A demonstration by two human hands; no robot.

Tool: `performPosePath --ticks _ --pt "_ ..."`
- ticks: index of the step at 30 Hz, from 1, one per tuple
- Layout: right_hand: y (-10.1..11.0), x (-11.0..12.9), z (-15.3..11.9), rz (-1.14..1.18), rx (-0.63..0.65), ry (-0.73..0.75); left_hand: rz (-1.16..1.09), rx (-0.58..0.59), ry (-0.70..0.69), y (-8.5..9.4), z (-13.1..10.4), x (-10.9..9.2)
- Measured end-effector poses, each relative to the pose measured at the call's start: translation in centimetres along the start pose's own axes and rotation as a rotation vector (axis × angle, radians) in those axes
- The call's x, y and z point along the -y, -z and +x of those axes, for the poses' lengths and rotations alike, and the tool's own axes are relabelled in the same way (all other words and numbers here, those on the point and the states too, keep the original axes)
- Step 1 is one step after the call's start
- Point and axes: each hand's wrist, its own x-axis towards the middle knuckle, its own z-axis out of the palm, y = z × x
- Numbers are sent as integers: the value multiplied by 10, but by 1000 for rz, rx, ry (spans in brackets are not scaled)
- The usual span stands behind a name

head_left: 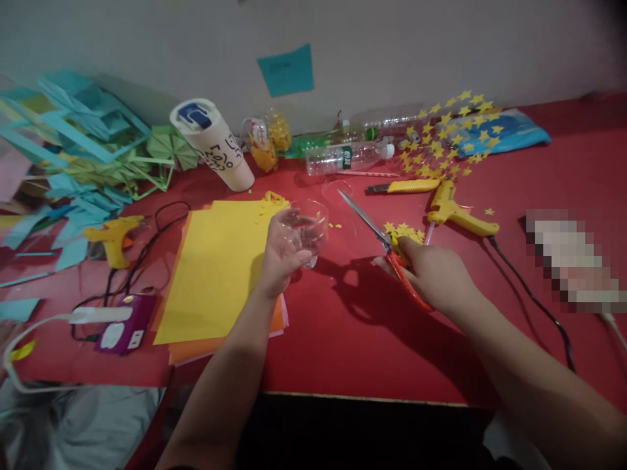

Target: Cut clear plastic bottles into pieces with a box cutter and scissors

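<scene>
Two glue guns (113,243) (458,213); one scissors (386,240); one tumbler (215,145).

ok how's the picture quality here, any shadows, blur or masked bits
All in the head view: dim light, top-right corner darkened; right hand and scissors cast a shadow on the red table; the clear cup has faint outlines; blue paper at left looks soft; a pixelated patch masks something at right.

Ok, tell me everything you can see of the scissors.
The scissors have long, slim, metallic-looking blades and red-orange handles that look like plastic. The right hand grips them by the handles, its fingers covering part of these, and holds them above the red table. The blades look closed or nearly so, their tips pointing forward and left, away from the person.
</scene>
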Motion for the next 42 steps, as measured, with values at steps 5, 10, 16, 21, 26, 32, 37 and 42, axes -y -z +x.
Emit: performPosePath --ticks 5,10,16,21,26,32,37,42 --pt "-2 -3 1 22 -20 10 -105 35 141 -2 -2 -4" --pt "-4 -3 0 82 -42 31 -165 60 216 -7 -2 -9" --pt "-6 -1 -1 71 -21 62 -180 38 271 -10 -1 -10" --pt "-7 0 0 70 2 48 -59 -60 193 -9 -3 -1" --pt "-8 -2 2 66 -7 37 94 -127 116 -7 -3 8" --pt "-11 -3 1 132 -104 54 299 -142 52 -7 -5 11" --pt "-11 -2 -2 154 -186 68 391 -196 -33 -10 -7 12" --pt "-4 -5 -1 154 -110 7 417 -220 -112 -8 -4 16"
